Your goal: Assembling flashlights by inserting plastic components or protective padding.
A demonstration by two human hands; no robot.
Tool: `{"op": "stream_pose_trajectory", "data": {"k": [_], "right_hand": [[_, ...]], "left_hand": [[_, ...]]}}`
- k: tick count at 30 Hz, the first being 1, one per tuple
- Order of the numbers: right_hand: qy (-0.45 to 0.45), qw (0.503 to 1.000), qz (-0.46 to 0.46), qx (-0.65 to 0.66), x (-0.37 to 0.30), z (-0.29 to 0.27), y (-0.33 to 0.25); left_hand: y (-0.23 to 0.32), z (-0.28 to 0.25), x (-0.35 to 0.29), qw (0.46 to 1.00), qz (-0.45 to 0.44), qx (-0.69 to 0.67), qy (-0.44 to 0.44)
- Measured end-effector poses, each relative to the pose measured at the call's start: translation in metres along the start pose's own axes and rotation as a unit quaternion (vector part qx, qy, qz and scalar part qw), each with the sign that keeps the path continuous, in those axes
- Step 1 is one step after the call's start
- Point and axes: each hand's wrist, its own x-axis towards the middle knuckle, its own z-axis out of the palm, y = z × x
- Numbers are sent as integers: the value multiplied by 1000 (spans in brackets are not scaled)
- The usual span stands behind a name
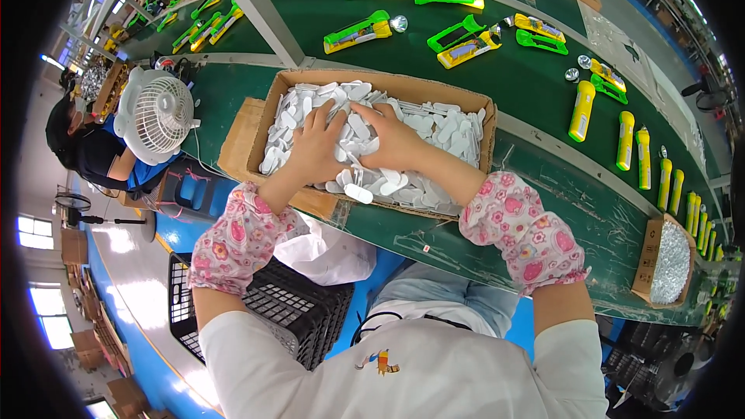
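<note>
A shallow cardboard box point(489, 128) stands on the green bench in front of me, filled with loose white oblong plastic pieces point(442, 128). Both my hands reach into the heap, a little left of its middle. My left hand point(317, 146) curves around some of the pieces from the left, fingers dug in among them. From the right, my right hand point(394, 140) cups the same clump, its thumb close to the left one. A few pieces stick out below the thumbs. Patterned pink sleeve covers are on both my forearms.
Beyond the box, a green conveyor belt point(326, 8) carries yellow-and-green flashlights point(358, 32). A white fan point(163, 112) stands to the left, near a co-worker point(85, 136). At the right is a box of small silvery parts point(671, 264). Black crates point(287, 302) stand below the bench.
</note>
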Motion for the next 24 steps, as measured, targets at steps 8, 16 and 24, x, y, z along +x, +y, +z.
{"op": "stream_pose_trajectory", "data": {"k": [8, 16, 24], "right_hand": [[-2, 996, -36, 80, 8, -9, 12], [54, 993, -22, 106, 9, -2, 23], [125, 978, -45, 162, -3, -26, 2]], "left_hand": [[6, 2, 16, 994, -23, -96, 39], [19, 8, 20, 992, 16, -92, 90], [38, 1, 32, 963, 27, -214, 164]]}}
